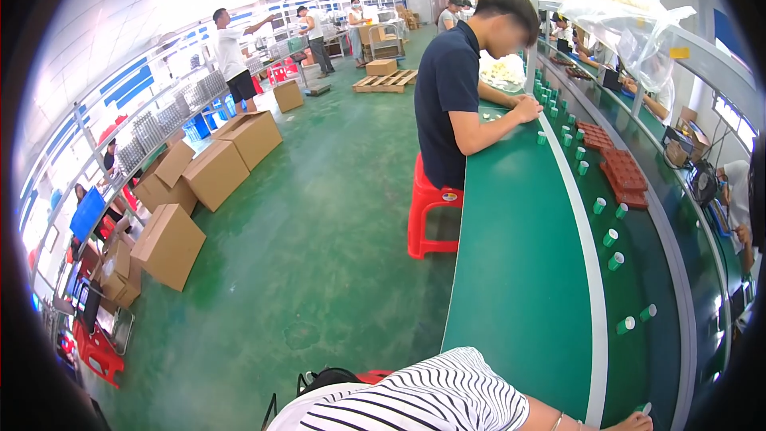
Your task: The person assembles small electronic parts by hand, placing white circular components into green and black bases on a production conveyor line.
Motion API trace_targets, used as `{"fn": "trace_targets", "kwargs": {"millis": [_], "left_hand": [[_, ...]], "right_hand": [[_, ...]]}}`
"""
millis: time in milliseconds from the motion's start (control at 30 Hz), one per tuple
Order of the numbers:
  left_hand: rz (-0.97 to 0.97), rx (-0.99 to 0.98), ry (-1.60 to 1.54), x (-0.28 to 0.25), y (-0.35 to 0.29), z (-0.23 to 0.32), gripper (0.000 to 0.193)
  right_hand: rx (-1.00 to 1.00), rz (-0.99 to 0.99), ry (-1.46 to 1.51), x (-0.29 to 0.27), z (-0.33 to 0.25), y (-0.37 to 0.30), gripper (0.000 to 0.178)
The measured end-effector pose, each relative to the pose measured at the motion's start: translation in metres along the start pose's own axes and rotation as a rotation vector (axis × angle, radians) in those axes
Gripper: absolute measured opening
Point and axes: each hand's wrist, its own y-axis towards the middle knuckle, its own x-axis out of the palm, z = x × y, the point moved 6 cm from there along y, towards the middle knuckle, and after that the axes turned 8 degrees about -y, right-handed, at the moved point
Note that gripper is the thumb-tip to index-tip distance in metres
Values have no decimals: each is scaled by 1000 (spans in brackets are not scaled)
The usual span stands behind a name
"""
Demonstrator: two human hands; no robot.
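My left arm, in a black-and-white striped sleeve (423, 395), reaches right along the lower edge, with a thin bracelet on the wrist. Only part of my left hand (633, 423) shows, cut off by the frame. Its fingers close on a small green cylinder with a pale end (645, 409), over the dark green belt. Farther along the belt stand several like pieces, the nearest being a green cylinder (625, 325) and another green cylinder (648, 312) beside it. My right hand is out of view.
A co-worker in a dark shirt (447, 88) sits on a red stool (435, 207) at the green worktop (519, 271), hands over small pieces. Brown trays (622, 175) lie on the belt. Cardboard boxes (169, 246) stand on the floor at left. Metal posts (532, 24) rise beside the line.
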Motion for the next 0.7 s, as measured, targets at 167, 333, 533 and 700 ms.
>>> {"fn": "trace_targets", "kwargs": {"millis": [167,333,533,700], "left_hand": [[9,111,-123,6,-3,10,22],[6,99,-129,1,-1,7,22],[-30,82,-201,5,-2,8,23],[-42,75,-191,4,1,3,22]], "right_hand": [[38,27,4,-5,12,-12,26],[36,13,29,-3,27,-6,26],[69,29,47,-5,41,-14,27],[75,23,68,-7,54,-10,28]]}}
